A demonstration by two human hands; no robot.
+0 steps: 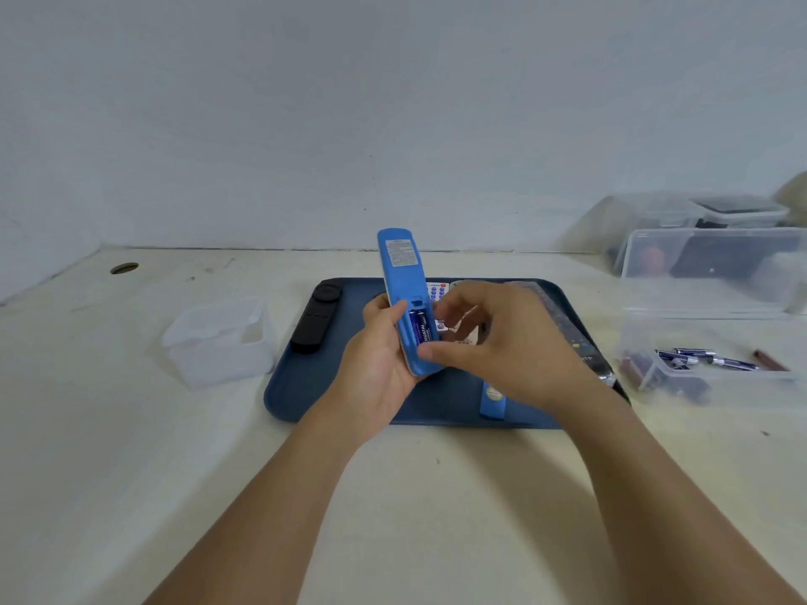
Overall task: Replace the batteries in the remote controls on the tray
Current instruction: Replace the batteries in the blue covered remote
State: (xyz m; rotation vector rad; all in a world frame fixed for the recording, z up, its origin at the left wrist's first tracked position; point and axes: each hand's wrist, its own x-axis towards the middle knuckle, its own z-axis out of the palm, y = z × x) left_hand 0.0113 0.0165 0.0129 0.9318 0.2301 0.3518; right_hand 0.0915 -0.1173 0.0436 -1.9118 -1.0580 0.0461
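My left hand [379, 355] grips the lower end of a blue remote [401, 272], held back side up above the dark blue tray [297, 386]. Its battery compartment lies uncovered with two blue batteries [420, 327] inside. My right hand [506, 342] hovers just right of the remote, fingers loosely curled, thumb tip near the compartment's lower end. A blue battery cover [492, 401] rests on the tray below my right hand. On the tray also lie a black remote [315, 318] at the left, a white remote with coloured buttons [438, 292] behind my hands, and a dark remote [567, 329] at the right.
An empty translucent tub [220, 340] stands left of the tray. At the right a clear box [716, 369] holds several blue batteries [698, 358]. Larger clear containers [712, 264] are stacked behind it. A round cable hole [124, 268] marks the table's far left.
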